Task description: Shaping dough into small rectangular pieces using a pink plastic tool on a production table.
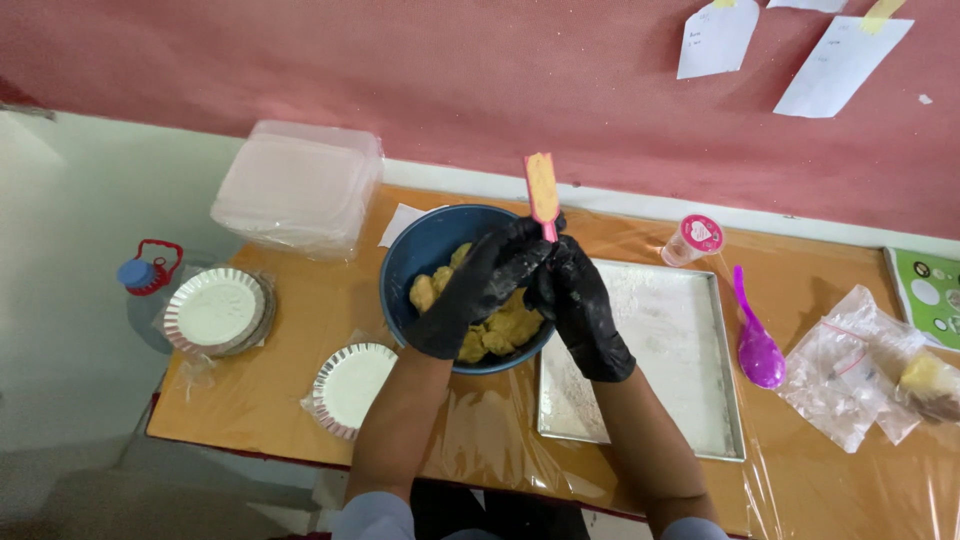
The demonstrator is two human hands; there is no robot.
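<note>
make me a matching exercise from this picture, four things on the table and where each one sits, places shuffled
Things:
1. blue bowl
2. purple spoon
3. metal tray
4. blue-capped bottle

Places:
A. off the table's far left edge
B. under both gloved hands, holding yellow dough
C. right of the tray, on the plastic sheet
D. right of the bowl, dusted with flour

Pairs: 1-B, 2-C, 3-D, 4-A
</note>
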